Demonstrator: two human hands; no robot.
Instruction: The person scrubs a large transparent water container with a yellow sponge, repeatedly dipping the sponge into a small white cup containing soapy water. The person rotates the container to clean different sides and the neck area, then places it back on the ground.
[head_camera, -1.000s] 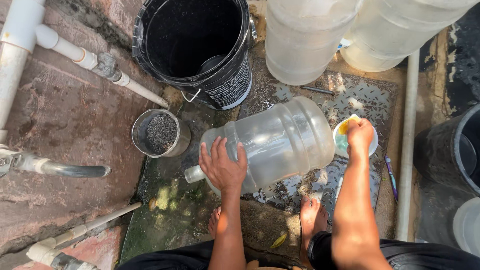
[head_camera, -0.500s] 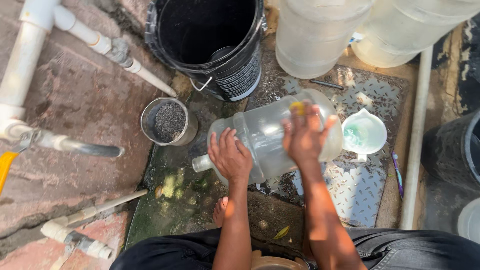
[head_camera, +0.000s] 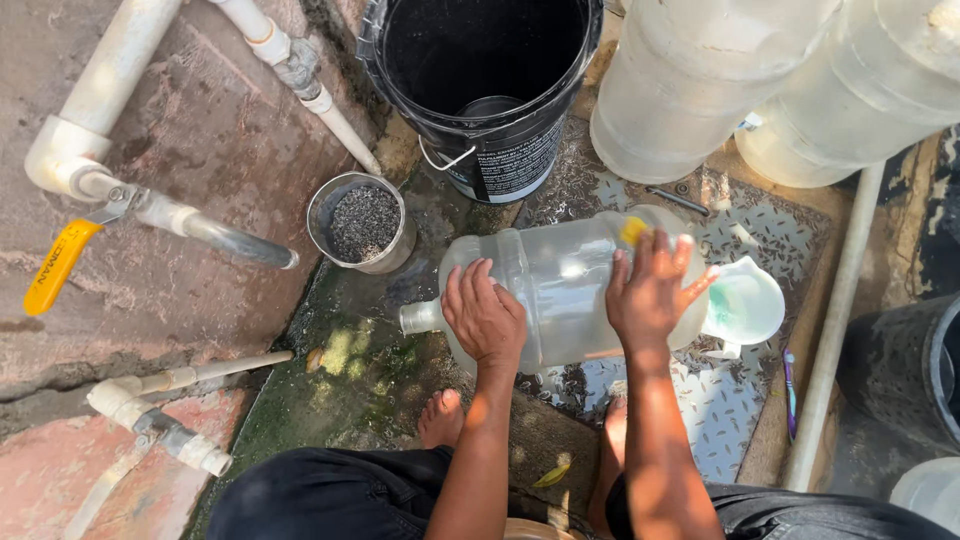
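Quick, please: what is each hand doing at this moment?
Left hand: open, resting on the clear jug.
Right hand: pressing a yellow sponge on the jug.

Jug (head_camera: 560, 290) lying on its side on the plate floor (head_camera: 690, 420), neck pointing left, both hands on top. Tin (head_camera: 362, 222) left of jug; bucket (head_camera: 480, 80) behind it. Scoop (head_camera: 745, 305) just right of jug; two big bottles (head_camera: 720, 90) behind.
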